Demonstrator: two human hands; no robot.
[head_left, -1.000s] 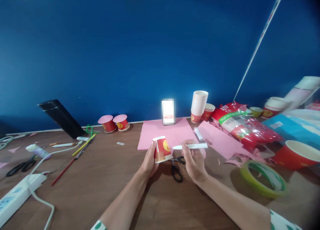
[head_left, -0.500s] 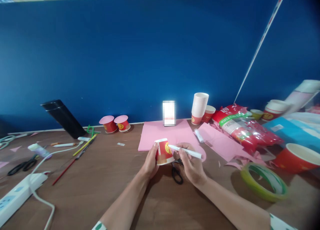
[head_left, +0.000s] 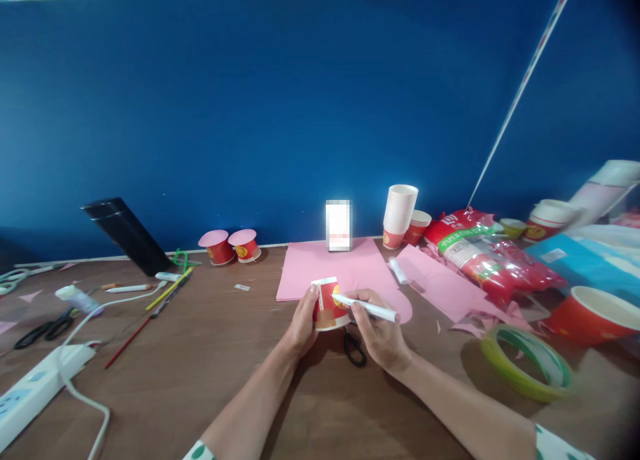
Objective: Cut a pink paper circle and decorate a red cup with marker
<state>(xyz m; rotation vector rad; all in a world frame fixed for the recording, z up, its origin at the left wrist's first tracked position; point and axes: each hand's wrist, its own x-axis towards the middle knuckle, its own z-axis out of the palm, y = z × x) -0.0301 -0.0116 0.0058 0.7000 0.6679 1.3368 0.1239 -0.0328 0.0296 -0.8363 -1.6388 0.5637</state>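
My left hand [head_left: 303,323] is closed round the left side of a red and white paper cup [head_left: 326,311], held upside down with its wide rim at the bottom. Between the fingers of my right hand [head_left: 380,330] is a white marker pen [head_left: 373,308], its tip at the yellow emblem on the cup's side. Below my hands lies a pair of scissors [head_left: 354,351]; one black handle loop shows, the rest is hidden. Behind the cup, pink paper sheets [head_left: 325,263] lie on the brown table.
Two red cups with pink discs [head_left: 245,245] stand at the back left, near a black flask [head_left: 127,237]. A power strip [head_left: 45,387] is at front left. To the right are stacked cups [head_left: 400,210], a red bag of paper cups [head_left: 480,253] and a tape roll [head_left: 530,363].
The marker's tip has shifted slightly left and down across the cup's emblem. My left hand and the cup have hardly moved.
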